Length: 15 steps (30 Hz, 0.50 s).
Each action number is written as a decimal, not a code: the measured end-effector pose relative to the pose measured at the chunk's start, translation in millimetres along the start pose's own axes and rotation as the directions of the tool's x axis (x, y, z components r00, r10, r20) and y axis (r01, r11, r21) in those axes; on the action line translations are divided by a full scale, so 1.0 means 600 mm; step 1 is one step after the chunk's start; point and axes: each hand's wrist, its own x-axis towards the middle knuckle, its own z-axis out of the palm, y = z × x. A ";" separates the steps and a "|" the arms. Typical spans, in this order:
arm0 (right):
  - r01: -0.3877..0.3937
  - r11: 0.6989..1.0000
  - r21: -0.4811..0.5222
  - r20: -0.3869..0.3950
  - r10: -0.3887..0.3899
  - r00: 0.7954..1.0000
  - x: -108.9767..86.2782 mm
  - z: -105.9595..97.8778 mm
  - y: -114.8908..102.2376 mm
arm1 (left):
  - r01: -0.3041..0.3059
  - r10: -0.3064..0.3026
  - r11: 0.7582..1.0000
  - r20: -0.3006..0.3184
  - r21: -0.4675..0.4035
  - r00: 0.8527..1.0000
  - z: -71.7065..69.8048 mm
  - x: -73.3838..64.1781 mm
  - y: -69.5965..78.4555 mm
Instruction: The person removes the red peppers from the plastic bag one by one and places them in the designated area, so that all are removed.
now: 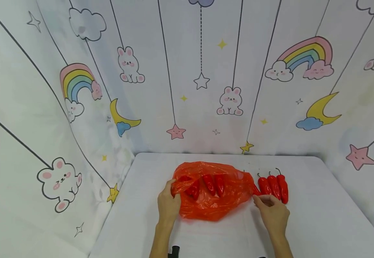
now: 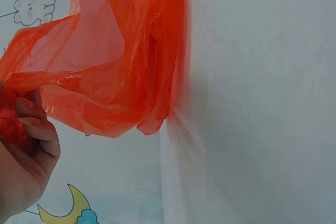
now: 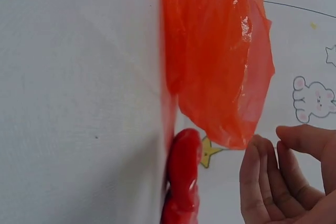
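Note:
An orange-red plastic bag (image 1: 206, 209) lies on the table with its mouth spread, and several glossy red chili peppers (image 1: 209, 184) show inside. My left hand (image 1: 169, 202) grips the bag's left edge; in the left wrist view the fingers of the left hand (image 2: 37, 145) curl round bunched plastic. At the bag's right edge is my right hand (image 1: 272, 213), its thumb and fingertips a little apart in the right wrist view. The fingertips (image 3: 257, 145) are close to the plastic; whether they touch it I cannot tell. Another red pepper (image 1: 256, 190) is partly hidden beside the bag.
Three red peppers (image 1: 274, 187) with dark stems lie side by side right of the bag. The white table (image 1: 225, 240) meets a cloth backdrop (image 1: 151, 107) printed with rabbits, stars and rainbows. A black object (image 1: 175, 251) shows by the left forearm.

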 end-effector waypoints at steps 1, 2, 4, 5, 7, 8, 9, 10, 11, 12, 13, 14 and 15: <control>0.016 1.000 0.003 -0.007 -0.016 1.000 0.000 0.000 -0.004 | -0.002 0.002 1.000 -0.002 -0.001 1.000 0.000 0.000 0.000; 0.029 1.000 0.006 -0.010 -0.029 1.000 0.001 0.001 -0.008 | -0.003 0.003 1.000 -0.005 -0.001 1.000 0.000 0.000 0.000; 0.049 0.999 0.009 -0.009 -0.049 0.999 0.001 0.001 -0.017 | -0.003 0.003 1.000 -0.008 -0.004 1.000 0.001 0.000 0.000; 0.060 0.998 0.015 -0.008 -0.060 0.998 0.002 0.001 -0.021 | -0.004 0.003 1.000 -0.009 -0.007 1.000 0.001 0.001 0.000; 0.073 0.997 0.020 -0.005 -0.073 0.997 0.003 0.002 -0.031 | -0.005 0.005 1.000 -0.012 -0.009 1.000 0.001 0.001 0.000; 0.080 0.996 0.025 -0.003 -0.080 0.997 0.004 0.002 -0.036 | -0.006 0.006 1.000 -0.012 -0.010 1.000 0.001 0.001 0.000; 0.088 0.996 0.028 -0.002 -0.088 0.996 0.005 0.003 -0.041 | -0.006 0.006 1.000 -0.012 -0.011 1.000 0.001 0.001 0.000; 0.095 0.995 0.032 0.000 -0.095 0.995 0.006 0.004 -0.047 | -0.006 0.006 1.000 -0.012 -0.010 1.000 0.001 0.001 0.000; 0.100 0.994 0.038 0.007 -0.100 0.995 0.007 0.005 -0.053 | -0.006 0.006 1.000 -0.012 -0.009 1.000 0.001 0.001 0.000; 0.105 0.993 0.045 0.016 -0.106 0.994 0.007 0.007 -0.059 | -0.006 0.006 1.000 -0.011 -0.007 1.000 0.001 0.001 0.000; 0.111 0.992 0.058 0.026 -0.112 0.993 0.007 0.008 -0.065 | -0.004 0.004 1.000 -0.010 -0.005 1.000 0.001 0.000 0.000; 0.121 0.990 0.072 0.039 -0.124 0.991 0.007 0.010 -0.071 | -0.004 0.004 1.000 -0.011 -0.003 1.000 0.001 0.000 -0.001; 0.128 0.988 0.081 0.053 -0.133 0.990 0.006 0.012 -0.076 | -0.005 0.005 1.000 -0.013 0.000 1.000 0.001 0.000 -0.001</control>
